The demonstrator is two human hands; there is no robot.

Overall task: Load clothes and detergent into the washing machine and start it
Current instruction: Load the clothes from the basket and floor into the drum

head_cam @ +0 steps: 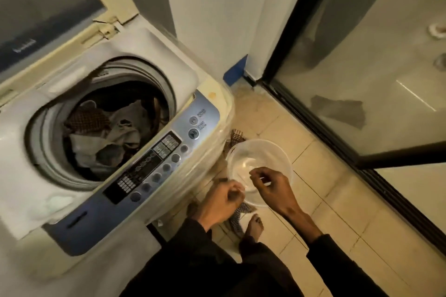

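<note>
While I look down from my head camera, my left hand (220, 200) grips the near rim of a clear plastic bowl (259, 171), fingers curled round the edge with the thumb on top, and the bowl hangs out over the floor just beside the washing machine's (115, 142) front right corner. My right hand (271, 187) reaches over the bowl's near side; its thumb and forefinger are drawn together as if pinching something small, though blur keeps me from telling what, if anything, sits between them, and the other fingers are loosely bent. Whether anything lies in the bowl I cannot tell; I see only glints on the clear plastic. To my left the top-loader stands with its lid (48, 7) raised against the wall, and the drum holds clothes (106, 132): a dark checked piece on top at the left, pale crumpled pieces beside and below it. Along the machine's near edge runs the blue and silver control panel (159, 159) with its round buttons, close to my left hand. Beneath the bowl lies checked fabric (237, 218) on the beige tiled floor (333, 212), and my bare foot (254, 224) stands next to it. On my right a glass door in a black frame (337, 140) runs along the tiles, and a white wall (217, 19) rises behind the machine.
</note>
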